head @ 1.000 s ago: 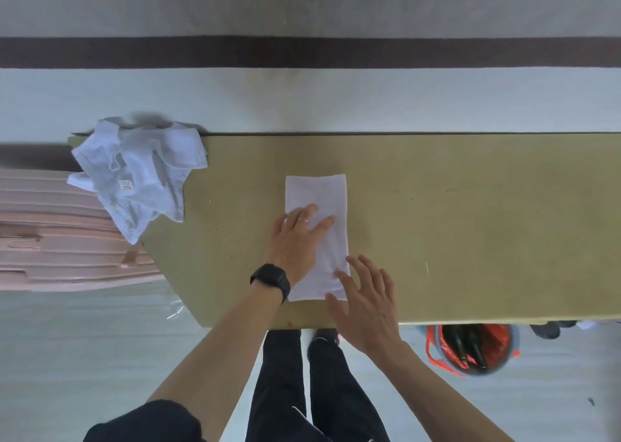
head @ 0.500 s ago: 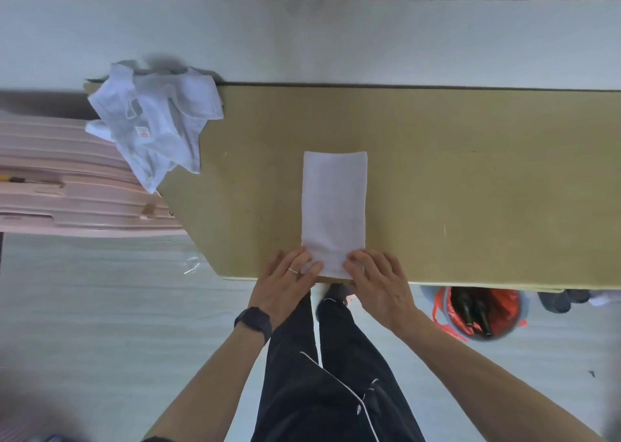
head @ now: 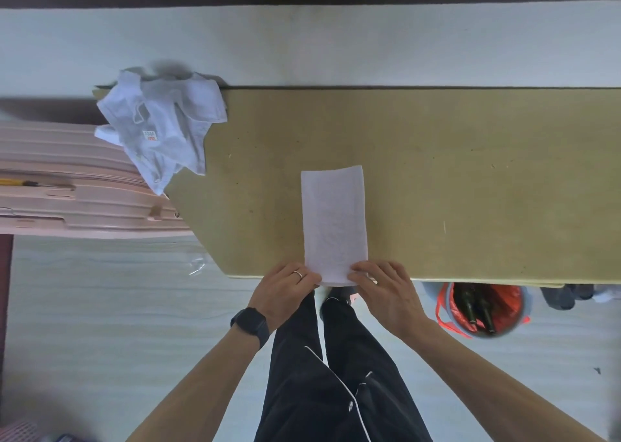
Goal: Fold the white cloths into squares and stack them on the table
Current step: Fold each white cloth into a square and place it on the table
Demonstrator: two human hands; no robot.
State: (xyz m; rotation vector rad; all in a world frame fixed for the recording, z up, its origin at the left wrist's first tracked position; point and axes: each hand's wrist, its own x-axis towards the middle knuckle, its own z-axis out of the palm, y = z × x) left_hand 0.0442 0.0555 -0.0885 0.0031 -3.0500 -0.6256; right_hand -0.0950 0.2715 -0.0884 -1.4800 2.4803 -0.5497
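A white cloth (head: pixel 333 220), folded into a long narrow strip, lies flat on the tan table (head: pixel 453 179), its near end just over the front edge. My left hand (head: pixel 285 290) pinches the near left corner of that strip. My right hand (head: pixel 383 290) pinches the near right corner. A crumpled pile of white cloths (head: pixel 161 129) sits on the table's far left corner, partly hanging over the edge.
A pink ribbed case (head: pixel 67 186) stands left of the table, with a yellow tool on it. Under the table's front edge at the right is a bucket (head: pixel 484 307) with a red bag and dark bottles. My legs are below the near edge.
Both hands slid from the middle of the strip down to its near end and now grip its two near corners. The view has tilted downward.
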